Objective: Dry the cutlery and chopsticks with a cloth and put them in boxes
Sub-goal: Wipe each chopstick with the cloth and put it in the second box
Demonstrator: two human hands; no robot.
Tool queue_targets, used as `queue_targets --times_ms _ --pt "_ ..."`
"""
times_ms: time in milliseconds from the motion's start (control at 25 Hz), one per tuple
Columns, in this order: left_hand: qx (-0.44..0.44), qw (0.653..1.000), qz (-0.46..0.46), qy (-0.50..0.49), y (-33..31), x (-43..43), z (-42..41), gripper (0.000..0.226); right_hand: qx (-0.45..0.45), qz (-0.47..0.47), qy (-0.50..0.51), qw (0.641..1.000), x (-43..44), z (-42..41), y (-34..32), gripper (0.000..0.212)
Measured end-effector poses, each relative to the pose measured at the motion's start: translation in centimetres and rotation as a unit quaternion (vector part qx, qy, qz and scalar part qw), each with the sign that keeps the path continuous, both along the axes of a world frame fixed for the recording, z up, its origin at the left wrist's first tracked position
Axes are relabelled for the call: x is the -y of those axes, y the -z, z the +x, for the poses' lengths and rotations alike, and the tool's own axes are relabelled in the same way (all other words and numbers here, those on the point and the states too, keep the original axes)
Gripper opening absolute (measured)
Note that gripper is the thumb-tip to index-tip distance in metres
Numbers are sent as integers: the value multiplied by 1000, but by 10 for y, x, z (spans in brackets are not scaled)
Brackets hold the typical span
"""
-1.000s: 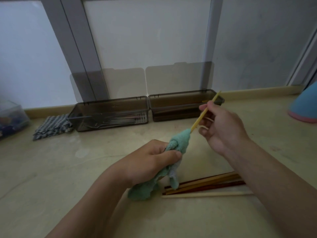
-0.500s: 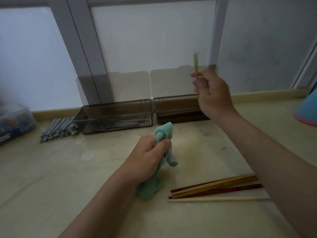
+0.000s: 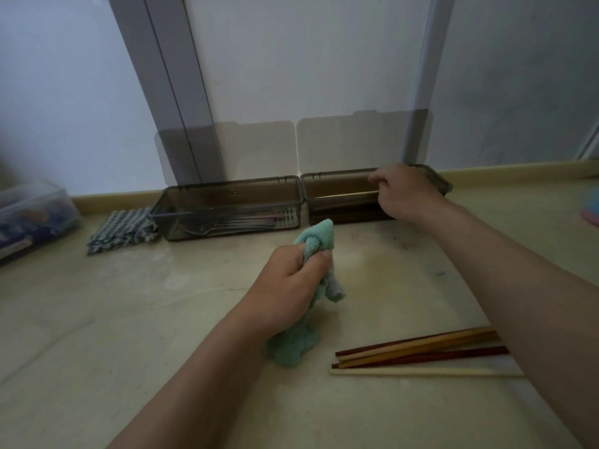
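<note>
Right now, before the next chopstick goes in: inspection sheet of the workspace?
Surface: pale stone counter, faint stains.
Job's things: left box, lid open, cutlery inside; right box, lid open; loose chopsticks on counter by the right forearm.
Clutter: checked cloth beside left box; clear container far left; pink-and-blue object at right edge.
Hands: left hand grips green cloth; right hand holds pale chopstick level at right box's opening.
Cables: nothing seen.
Surroundings: frosted window panes, grey frame behind.

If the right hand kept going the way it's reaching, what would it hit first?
Likely the back wall of the right box, where the right hand holds a chopstick; its raised lid stands just behind.
</note>
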State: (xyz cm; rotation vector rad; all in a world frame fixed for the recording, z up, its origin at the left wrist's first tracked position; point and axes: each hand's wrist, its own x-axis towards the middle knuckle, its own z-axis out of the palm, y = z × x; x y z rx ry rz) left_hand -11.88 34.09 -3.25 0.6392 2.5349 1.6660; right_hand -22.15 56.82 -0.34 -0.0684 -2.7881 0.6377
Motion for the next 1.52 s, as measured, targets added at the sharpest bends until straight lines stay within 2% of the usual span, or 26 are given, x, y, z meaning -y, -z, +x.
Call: queue_targets --times_ms 120,160,200,280,320,440,560,840,920,1000,1120,1280,1400,1520 --pt "11 1000 7 -21 -1 1 -1 32 -45 1 -56 997 -5 39 -15 29" --pt "13 999 11 -30 -1 1 -1 32 -14 -1 -96 995 -6 56 -18 21" --pt "16 999 17 -40 -1 0 -1 32 53 -5 -144 988 -5 74 -20 15" --pt "21 998 35 -53 0 -2 2 31 205 7 -222 953 3 106 -19 8" --pt "21 997 43 -60 0 -2 2 31 249 24 -248 936 7 115 -17 7" --pt "0 995 53 -90 0 -2 1 31 308 71 -289 904 21 130 -11 5" --pt "-18 992 56 -110 1 -4 0 33 336 111 -287 890 30 137 -12 7" --pt "-14 990 52 -128 5 -3 -2 32 286 129 -274 909 40 139 -3 7" --pt "5 990 78 -116 1 -1 0 32 236 87 -248 935 29 134 -6 7" --pt "34 989 111 -93 -2 0 3 31 158 6 -219 963 16 130 -11 10" --pt "54 987 136 -63 -3 -2 6 30 68 -132 -214 965 11 128 -14 13" --pt "43 989 136 -26 -5 -8 11 33 -2 -100 -259 961 31 131 -1 10" --pt "19 982 154 -104 -7 -10 9 27 -17 -118 -270 955 36 127 7 13" --pt "12 947 238 -215 -10 -3 -1 24 72 -75 -251 962 25 122 3 20"
